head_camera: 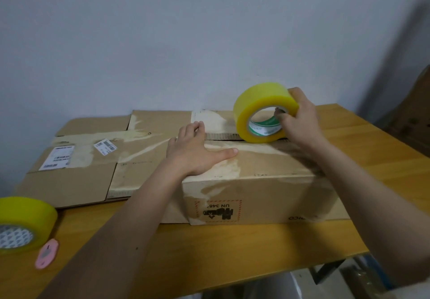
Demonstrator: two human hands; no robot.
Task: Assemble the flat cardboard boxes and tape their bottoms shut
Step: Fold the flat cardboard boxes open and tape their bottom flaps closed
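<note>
Pressing flat, straight-fingered on the box (256, 166) on the counter (232, 247), left hand (197, 152) steadied flaps; right hand (300, 117) fingers clamped the tape roll (260, 103) at the seam; advised: pull taut, centred.

Assembled brown box (256, 182) upside down on table – yellow tape roll (260, 112) upright on its flaps.

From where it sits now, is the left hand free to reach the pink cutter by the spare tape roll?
Probably yes. The left hand lies flat on the box, holding nothing, and bare table lies between it and the pink cutter.
</note>
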